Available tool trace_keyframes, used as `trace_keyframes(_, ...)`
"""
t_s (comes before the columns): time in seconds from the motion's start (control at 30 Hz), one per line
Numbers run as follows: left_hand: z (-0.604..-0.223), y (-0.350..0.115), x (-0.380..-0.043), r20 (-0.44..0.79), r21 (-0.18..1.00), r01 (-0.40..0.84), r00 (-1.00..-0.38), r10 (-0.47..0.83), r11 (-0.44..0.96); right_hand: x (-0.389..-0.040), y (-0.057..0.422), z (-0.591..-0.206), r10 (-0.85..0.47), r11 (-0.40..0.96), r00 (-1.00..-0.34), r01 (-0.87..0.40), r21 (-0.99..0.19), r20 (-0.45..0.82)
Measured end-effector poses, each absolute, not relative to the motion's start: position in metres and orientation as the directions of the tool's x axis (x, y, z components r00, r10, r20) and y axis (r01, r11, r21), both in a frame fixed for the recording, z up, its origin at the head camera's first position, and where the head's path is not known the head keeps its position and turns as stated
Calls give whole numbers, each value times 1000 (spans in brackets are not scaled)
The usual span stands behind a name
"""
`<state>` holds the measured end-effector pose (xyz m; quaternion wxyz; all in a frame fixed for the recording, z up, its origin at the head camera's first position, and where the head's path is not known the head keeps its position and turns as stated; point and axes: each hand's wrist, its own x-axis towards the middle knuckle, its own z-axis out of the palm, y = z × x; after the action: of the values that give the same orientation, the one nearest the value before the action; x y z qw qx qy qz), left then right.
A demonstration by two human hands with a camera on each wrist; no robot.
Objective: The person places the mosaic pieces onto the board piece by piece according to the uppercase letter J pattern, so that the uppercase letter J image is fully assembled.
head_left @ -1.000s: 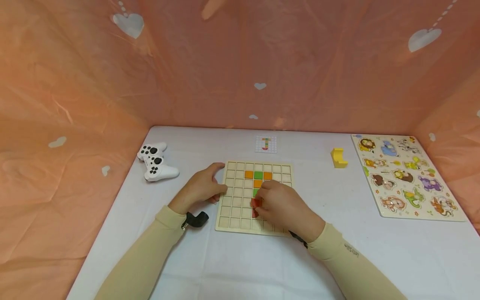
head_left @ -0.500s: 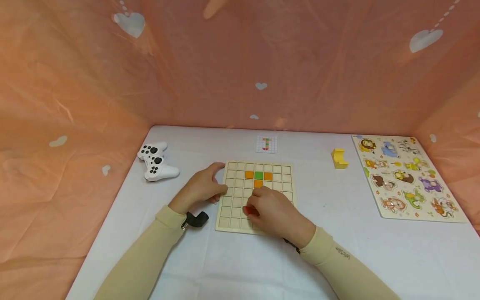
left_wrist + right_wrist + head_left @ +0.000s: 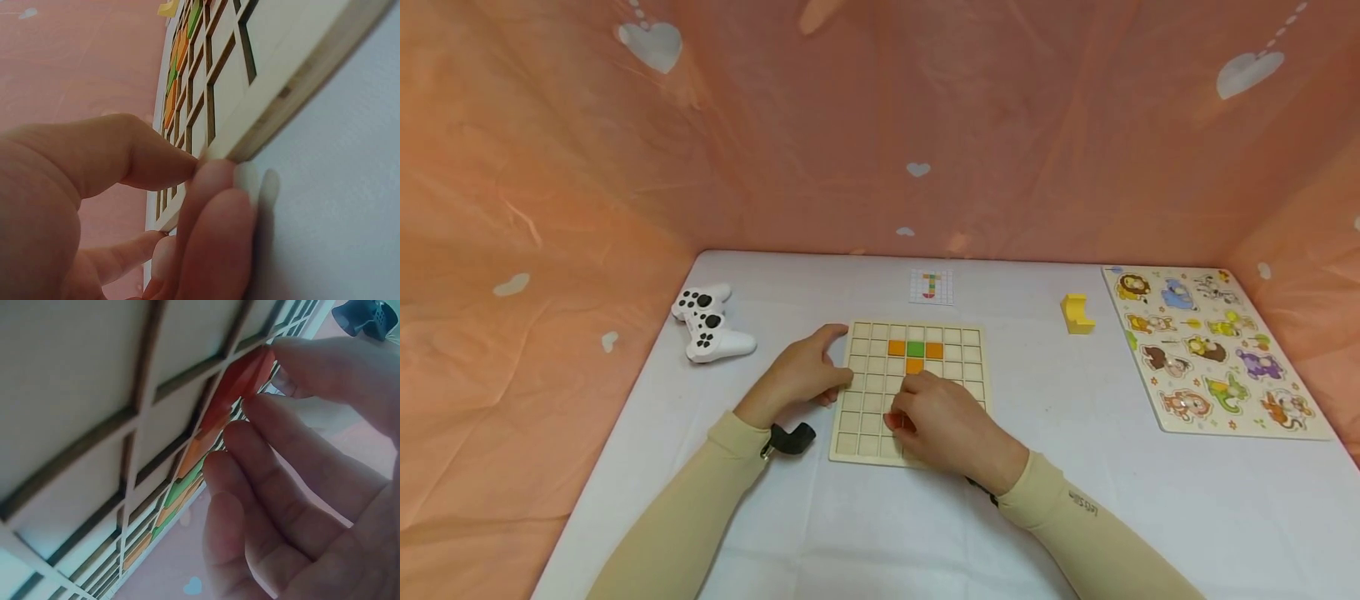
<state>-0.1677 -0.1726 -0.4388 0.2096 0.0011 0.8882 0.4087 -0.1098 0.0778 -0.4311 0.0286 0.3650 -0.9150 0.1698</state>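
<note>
A wooden grid board [image 3: 871, 423] lies on the white table. Set in its upper rows are a green tile [image 3: 915, 349] between two orange tiles [image 3: 897, 348], with another orange one below. My left hand [image 3: 801, 371] holds the board's left edge between thumb and fingers, as the left wrist view shows close up. Over the lower middle squares, my right hand [image 3: 951, 427] pinches a red tile [image 3: 232, 387] between thumb and index finger. That tile appears tilted against its square in the right wrist view. The right hand hides the lower tiles from the head view.
Behind the board lies a small pattern card [image 3: 931, 287] with a coloured J-like figure. A white game controller [image 3: 718, 333] sits at the left. On the right are a yellow stand-like piece [image 3: 1077, 317] and an animal puzzle board [image 3: 1210, 417]. Orange cloth walls surround the table.
With red at its fingertips, my right hand has shifted slightly left and toward me over the board, then stayed nearly still. The left hand keeps its place at the edge.
</note>
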Motion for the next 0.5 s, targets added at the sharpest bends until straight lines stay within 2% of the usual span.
trace_keyframes(0.37,-439,-170,-170,-372,720,-157,-909,185,676,-108,82,-429,-641,684,-746,-662,-306,180)
trace_keyframes(0.5,-440,-170,-170,-373,723,-158,-909,188,672,-110,89,-425,-607,717,-777,-626,-306,167)
